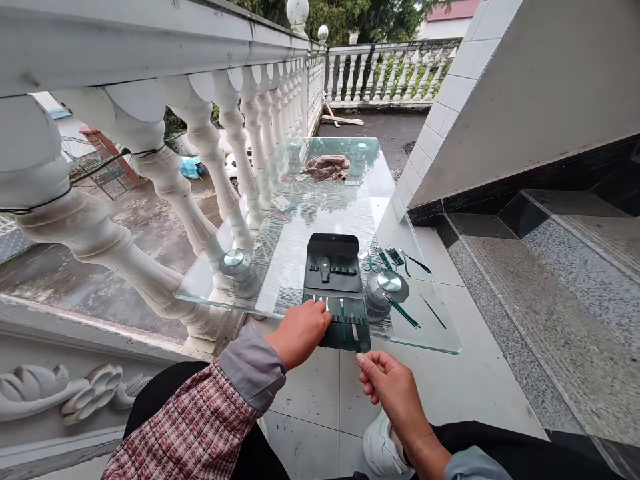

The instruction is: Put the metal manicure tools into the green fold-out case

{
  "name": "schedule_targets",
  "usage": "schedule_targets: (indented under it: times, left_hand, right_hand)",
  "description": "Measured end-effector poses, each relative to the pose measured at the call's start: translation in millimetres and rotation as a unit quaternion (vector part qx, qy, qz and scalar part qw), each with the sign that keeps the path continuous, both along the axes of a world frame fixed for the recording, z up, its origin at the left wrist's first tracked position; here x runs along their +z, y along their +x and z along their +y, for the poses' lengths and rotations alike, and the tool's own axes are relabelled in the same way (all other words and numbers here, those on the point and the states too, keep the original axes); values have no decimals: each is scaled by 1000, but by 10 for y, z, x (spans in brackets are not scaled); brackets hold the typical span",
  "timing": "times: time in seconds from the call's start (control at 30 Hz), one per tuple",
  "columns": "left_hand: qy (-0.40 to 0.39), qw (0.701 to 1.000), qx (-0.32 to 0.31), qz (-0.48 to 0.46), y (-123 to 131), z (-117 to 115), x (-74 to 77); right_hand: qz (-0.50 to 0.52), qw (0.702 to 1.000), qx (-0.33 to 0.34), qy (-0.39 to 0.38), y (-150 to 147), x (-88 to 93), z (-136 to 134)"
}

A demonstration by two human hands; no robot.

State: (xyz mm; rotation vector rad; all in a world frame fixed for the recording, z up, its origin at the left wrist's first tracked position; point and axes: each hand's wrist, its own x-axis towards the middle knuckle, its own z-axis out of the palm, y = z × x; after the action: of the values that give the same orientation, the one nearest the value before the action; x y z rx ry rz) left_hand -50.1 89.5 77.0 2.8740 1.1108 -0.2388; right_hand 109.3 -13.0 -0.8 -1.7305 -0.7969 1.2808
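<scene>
An open dark green leather manicure case (336, 293) lies on a glass tabletop (320, 220), with small steel tools in its loops. My left hand (300, 333) rests over the case's lower flap, its fingertips at the tools there. My right hand (390, 387) hovers just off the flap's lower right corner, fingers closed together, with no tool visible in them. To the right of the case lie small scissors (377, 264), green-handled tweezers (415, 263) and a green-handled steel tool (401, 311). A round metal-topped glass stand (387, 288) sits between these tools.
A white stone balustrade (200, 133) runs along the left, with the glass's edge against it. A second metal-topped stand (239, 270) and a crumpled brown cloth (326, 167) rest on the glass. A tiled wall (475, 113) and granite steps (540, 307) lie to the right.
</scene>
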Motion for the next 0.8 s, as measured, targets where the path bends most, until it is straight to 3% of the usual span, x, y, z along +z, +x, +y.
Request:
schedule_targets:
  times: [0.1,0.23,0.3,0.37,0.8]
  left_hand:
    - [2,1000,3,-3,1,2,-9]
    - [4,1000,2,-4,-2,1,-2]
    - [3,1000,3,-3,-3,-2,9]
    - [3,1000,3,-3,-2,-6,20]
    - [-2,1000,-1,10,12,3,-1]
  right_hand:
    - [-156,986,15,65,19,-35,6]
    - [-404,897,29,178,89,-40,17]
    - [-471,853,30,222,124,-33,39]
    - [-495,831,35,254,144,-24,74]
    - [-443,861,25,249,93,-13,226]
